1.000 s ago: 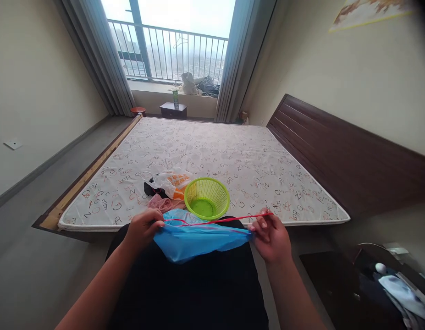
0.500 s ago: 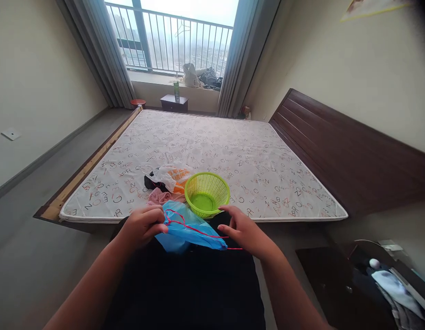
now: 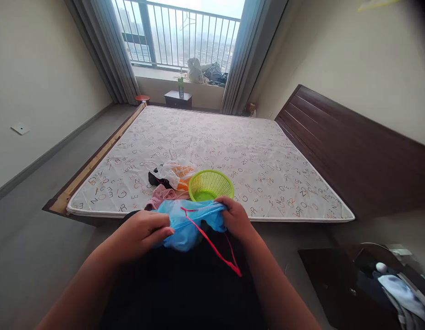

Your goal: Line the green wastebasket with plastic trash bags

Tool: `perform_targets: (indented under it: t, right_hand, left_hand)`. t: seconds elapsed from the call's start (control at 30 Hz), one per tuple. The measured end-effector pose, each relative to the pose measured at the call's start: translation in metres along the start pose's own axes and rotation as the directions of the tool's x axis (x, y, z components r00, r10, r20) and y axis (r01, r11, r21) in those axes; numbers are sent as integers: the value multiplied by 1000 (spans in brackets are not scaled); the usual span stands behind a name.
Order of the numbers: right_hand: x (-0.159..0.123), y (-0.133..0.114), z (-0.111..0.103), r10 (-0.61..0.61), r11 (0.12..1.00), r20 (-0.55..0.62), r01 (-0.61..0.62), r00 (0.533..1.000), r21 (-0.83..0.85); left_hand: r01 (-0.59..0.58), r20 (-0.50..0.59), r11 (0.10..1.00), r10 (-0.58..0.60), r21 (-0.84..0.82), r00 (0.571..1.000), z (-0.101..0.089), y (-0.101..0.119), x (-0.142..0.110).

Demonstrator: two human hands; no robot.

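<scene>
Head view: A letter-printed mattress [image 3: 212,137] is positioned ahead, with a dark headboard [image 3: 353,142] at its right. On its near part, a green basket [image 3: 212,181], a pink cloth [image 3: 161,195], a black item [image 3: 156,178] and a white bag with orange print [image 3: 176,173] are grouped close together. The near side of the basket is partly hidden by the blue plastic bag [image 3: 183,240] and the right hand [image 3: 236,220]. A nightstand [image 3: 178,103] carrying a green bottle [image 3: 181,86] is located beyond the mattress. A dark low unit [image 3: 331,284] is seen at lower right.

Relative to 0.5 s earlier, the right hand has been changed from a spread pose, clear of the bag, to a grip on it. The red drawstring [image 3: 215,250], previously drawn sideways, is now hung downward in a loop.

The blue plastic bag is held between the 2 hands, above the dark clothing [image 3: 184,284] on the lap. Its left part is gripped by the left hand [image 3: 146,231], with fingers curled and thumb pointed inward. Its right part is pinched in the curled fingers of the right hand. Both forearms are angled inward from the lower corners.
</scene>
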State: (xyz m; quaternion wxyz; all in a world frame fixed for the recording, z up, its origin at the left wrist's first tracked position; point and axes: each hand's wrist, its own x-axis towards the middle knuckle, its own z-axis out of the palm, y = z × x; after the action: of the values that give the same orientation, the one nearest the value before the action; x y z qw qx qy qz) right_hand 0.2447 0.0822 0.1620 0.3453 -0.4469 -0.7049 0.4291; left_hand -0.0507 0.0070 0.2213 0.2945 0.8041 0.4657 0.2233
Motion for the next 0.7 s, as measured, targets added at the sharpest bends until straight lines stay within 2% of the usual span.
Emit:
perform_targets:
  t: [0.07, 0.1, 0.2, 0.23, 0.27, 0.33, 0.37, 0.4, 0.43, 0.5, 0.57, 0.63, 0.7]
  right_hand:
    - [-7, -4, -15, -13, 1000, -67, 14, 998, 8]
    - [-12, -7, -19, -39, 999, -62, 39, 997, 3]
    - [-26, -16, -19, -184, 982, 48, 185, 982, -29]
    - [-31, -19, -16, -238, 969, 89, 242, 967, -39]
    - [-35, -22, -14, -285, 955, 121, 293, 951, -48]
    - [-43, -27, -11, -346, 930, 160, 361, 924, -73]
    - [-46, -30, -11, -360, 922, 169, 378, 918, -89]
    - [-50, -32, -13, -368, 916, 180, 389, 912, -100]
    - [-54, -34, -16, -371, 913, 198, 395, 907, -103]
    - [-62, -37, -27, -351, 919, 265, 385, 898, -84]
    - [-70, -38, -38, -307, 935, 344, 348, 887, -61]
    - [-75, -39, -46, -263, 947, 402, 315, 877, -69]
    - [-78, -40, -48, -244, 943, 424, 315, 872, -105]
  left_hand:
    - [90, -2, 994, -90, 55, 996, 4, -4, 4]
    - [125, -51, 990, -122, 63, 991, 8, -6, 7]
    - [127, -258, 990, -106, 67, 960, 23, -3, 21]
    - [91, -267, 993, -70, 70, 961, 29, -1, 26]
    - [44, -225, 997, -28, 64, 974, 35, 2, 30]
    - [-25, -38, 1000, 26, 12, 999, 47, 4, 39]
    - [-28, 46, 999, 29, -22, 999, 52, 2, 42]
    - [-11, 85, 999, 15, -44, 996, 56, -1, 45]
    - [18, 69, 999, -14, -47, 997, 58, -7, 47]
    - [98, -93, 995, -100, -21, 991, 56, -23, 49]
    - [176, -250, 984, -174, -15, 952, 48, -35, 49]
    - [210, -283, 977, -211, -31, 936, 41, -35, 47]
    - [175, -219, 983, -184, -60, 958, 45, -19, 45]
